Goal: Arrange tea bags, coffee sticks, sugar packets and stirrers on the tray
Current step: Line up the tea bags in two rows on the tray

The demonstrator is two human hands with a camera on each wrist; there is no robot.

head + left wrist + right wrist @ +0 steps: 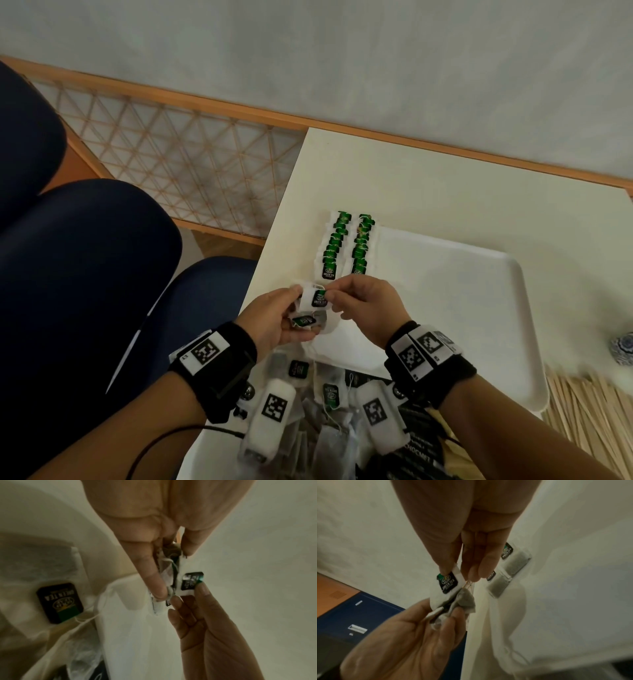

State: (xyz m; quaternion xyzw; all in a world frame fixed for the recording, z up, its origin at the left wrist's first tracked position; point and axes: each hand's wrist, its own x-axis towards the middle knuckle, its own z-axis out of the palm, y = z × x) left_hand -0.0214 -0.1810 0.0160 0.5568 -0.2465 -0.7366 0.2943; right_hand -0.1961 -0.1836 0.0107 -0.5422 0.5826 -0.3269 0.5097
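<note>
Right hand (pixel 368 308) pinches one green tea bag (pixel 317 298) at frame centre; left hand (pixel 277 320) clutches a small bunch just below-left. Two rows of tea bags (pixel 346 245) lie directly above on the white tray (pixel 479 308), running up-frame; right hand nearer.

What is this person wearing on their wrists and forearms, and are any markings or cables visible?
Both forearms are bare, no sleeves. The left wrist and right wrist each carry a wide black band with white tags printed with black square fiducial codes. A white box-shaped unit bearing another code hangs under each wrist. A thin black cable trails from the left band.
</note>
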